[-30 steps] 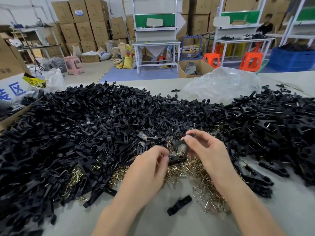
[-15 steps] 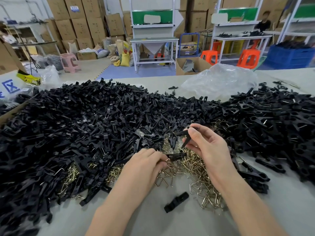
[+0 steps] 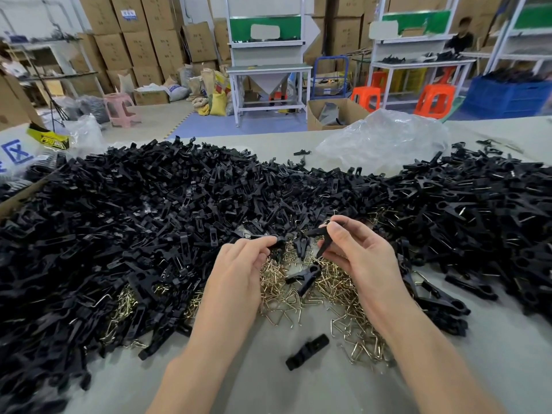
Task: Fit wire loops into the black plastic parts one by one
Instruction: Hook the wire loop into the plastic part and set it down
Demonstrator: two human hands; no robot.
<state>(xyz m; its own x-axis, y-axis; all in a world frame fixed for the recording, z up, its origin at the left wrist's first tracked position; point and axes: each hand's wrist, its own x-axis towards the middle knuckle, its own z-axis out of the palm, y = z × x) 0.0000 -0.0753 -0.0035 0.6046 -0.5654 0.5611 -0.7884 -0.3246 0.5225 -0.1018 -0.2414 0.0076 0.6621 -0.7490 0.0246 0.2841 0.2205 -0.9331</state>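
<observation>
Black plastic part (image 3: 324,245), pinched in right hand (image 3: 363,255), brassy wire loops (image 3: 336,289)

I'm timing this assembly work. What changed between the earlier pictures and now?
The left hand let go of a black plastic part, which now lies on the wire loops, and moved forward to pinch a fresh part. The right hand still holds its own part. The lone part nearest the person stayed put.

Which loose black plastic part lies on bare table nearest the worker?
The black part nearest the viewer, on grey table beside the wire loops. The rest are in the heap, held, on the loops, or stray beyond it.
</observation>
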